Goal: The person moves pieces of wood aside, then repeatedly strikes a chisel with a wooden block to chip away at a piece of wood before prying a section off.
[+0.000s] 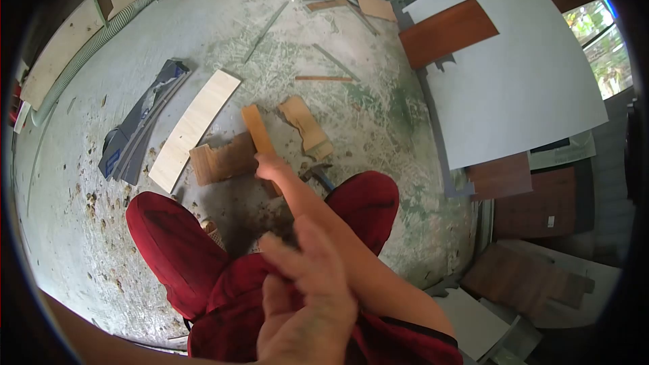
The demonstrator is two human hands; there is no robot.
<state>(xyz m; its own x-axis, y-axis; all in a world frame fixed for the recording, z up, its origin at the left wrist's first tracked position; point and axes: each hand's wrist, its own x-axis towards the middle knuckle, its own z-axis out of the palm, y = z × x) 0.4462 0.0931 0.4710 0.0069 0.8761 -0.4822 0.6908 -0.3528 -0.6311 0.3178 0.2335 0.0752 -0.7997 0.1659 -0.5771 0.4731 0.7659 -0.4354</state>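
Observation:
My right hand (268, 166) reaches down to the floor, closed around a narrow orange-brown wood block (255, 128). That block lies across or against a brown wood-grain board piece (223, 159) with a ragged edge. My left hand (311, 290) is raised close to the camera, slightly blurred, its fingers apart and nothing in it. Right of the block lies a lighter broken wood piece (305, 127) with a jagged side. A hammer (319, 174) is on the floor by my right knee, partly hidden by my forearm and leg.
A long pale plank (195, 132) and dark grey strips (143, 125) lie to the left. Thin offcuts (323, 78) are scattered ahead. Large grey panel (514, 74) and brown boards (534, 203) stand at right. A corrugated hose (122, 34) runs along the left.

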